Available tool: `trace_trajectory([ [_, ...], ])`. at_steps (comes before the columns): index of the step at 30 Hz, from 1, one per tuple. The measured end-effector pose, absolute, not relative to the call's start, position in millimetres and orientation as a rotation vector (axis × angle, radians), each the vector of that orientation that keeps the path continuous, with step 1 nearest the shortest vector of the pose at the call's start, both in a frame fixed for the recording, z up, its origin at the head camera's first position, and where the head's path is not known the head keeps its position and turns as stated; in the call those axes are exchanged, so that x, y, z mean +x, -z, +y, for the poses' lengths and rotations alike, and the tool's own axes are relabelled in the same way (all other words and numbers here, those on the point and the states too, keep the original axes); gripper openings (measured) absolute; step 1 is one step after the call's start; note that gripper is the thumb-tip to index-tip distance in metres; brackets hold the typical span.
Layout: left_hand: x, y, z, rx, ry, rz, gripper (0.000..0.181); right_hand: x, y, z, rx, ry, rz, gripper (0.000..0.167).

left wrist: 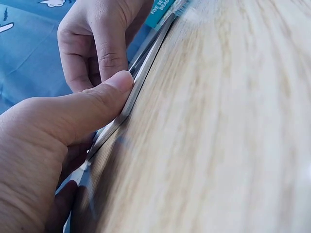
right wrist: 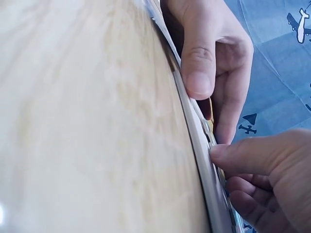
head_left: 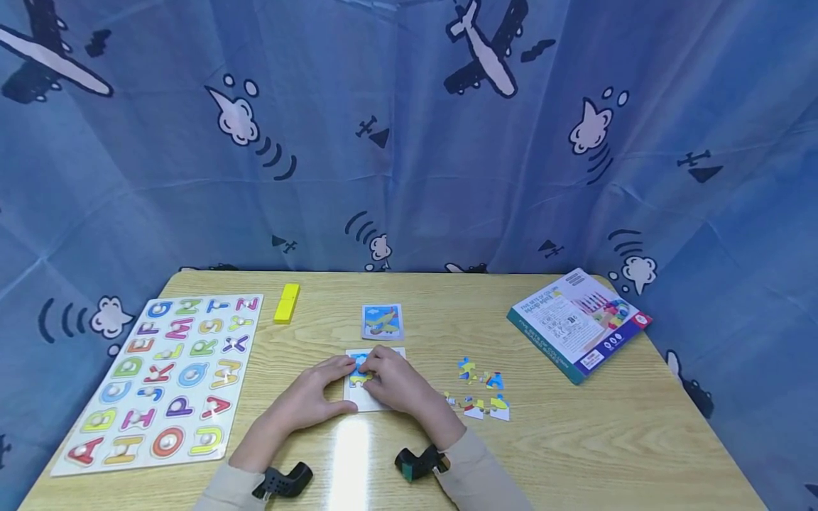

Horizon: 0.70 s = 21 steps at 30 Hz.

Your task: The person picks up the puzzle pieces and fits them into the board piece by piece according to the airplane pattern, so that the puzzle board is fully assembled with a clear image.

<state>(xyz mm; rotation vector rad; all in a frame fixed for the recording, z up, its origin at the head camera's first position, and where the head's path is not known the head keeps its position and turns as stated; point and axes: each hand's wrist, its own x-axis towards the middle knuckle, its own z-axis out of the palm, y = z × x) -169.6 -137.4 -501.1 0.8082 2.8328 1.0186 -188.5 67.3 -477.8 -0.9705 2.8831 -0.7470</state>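
A small white puzzle tray (head_left: 375,403) lies on the table in the head view, with joined blue and yellow pieces (head_left: 359,360) in its upper left part. My left hand (head_left: 311,394) rests along the tray's left side, its thumb (left wrist: 109,92) touching the near edge in the left wrist view. Over the tray, my right hand (head_left: 397,381) has curled fingers and pinches a puzzle piece against the picture; the fingers mostly hide that piece. In the right wrist view, the right thumb (right wrist: 243,154) meets the tray's surface. Several loose puzzle pieces (head_left: 500,406) lie to the right.
Behind the tray is a picture card (head_left: 382,332) with a yellow airplane. A letter board (head_left: 139,385) covers the table's left side, near a yellow block (head_left: 286,304). A boxed bead set (head_left: 575,323) lies at the back right. A blue curtain (head_left: 396,184) hangs behind the table.
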Motion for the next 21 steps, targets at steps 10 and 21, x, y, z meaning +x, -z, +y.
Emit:
trace_trajectory([
  [10,-170.2,500.6,-138.0,0.847,-0.958,2.849,0.070,-185.5,474.5,63.7,-0.933,0.672,2.936,0.023],
  [21,-168.9,497.1,-137.5,0.883,-0.889,2.869,0.072,-184.3,473.9,62.6,-0.957,0.648,2.956,0.022],
])
